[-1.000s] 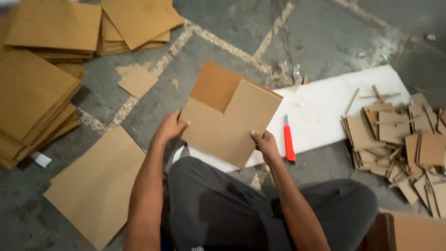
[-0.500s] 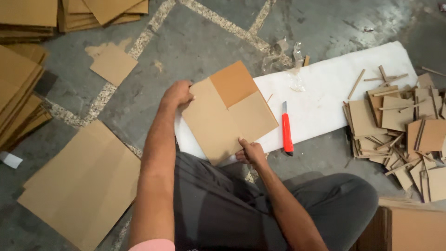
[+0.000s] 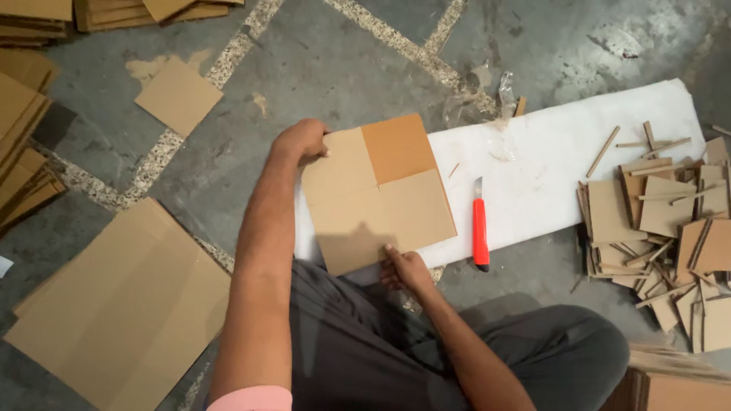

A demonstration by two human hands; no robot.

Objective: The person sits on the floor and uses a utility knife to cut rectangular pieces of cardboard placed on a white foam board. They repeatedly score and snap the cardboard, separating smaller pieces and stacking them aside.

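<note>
The cardboard sheet (image 3: 377, 194) lies flat on the near-left end of a white pad (image 3: 556, 175), just in front of the person's lap, tilted a little so its long axis runs from about 5 o'clock to 11 o'clock. One quarter of it, at the far right, is a darker brown than the rest.

The left hand (image 3: 302, 141) rests on the sheet's far-left corner at about 10 o'clock from its middle, fingers curled over the edge and pressing down; whether it pinches the edge or only pins it I cannot tell. The right hand (image 3: 403, 268) sits at the near edge, at about 5 o'clock from the middle, fingertips closed on or against that edge. So the 2 hands hold opposite ends of the sheet, and the sheet lies between them, up and away from the right hand and down and right of the left.

A red cutter (image 3: 480, 232) lies on the pad just right of the sheet, at 3 o'clock, its blade pointing to 12. It touches neither hand; the right hand is the nearer one.

Farther right, at 3 o'clock, is a heap of offcuts (image 3: 659, 221) and strips. A large sheet (image 3: 122, 301) lies on the floor (image 3: 320, 68) at 8 o'clock, a small square (image 3: 179, 95) at 10 o'clock, and stacks (image 3: 23, 122) along the left edge.
</note>
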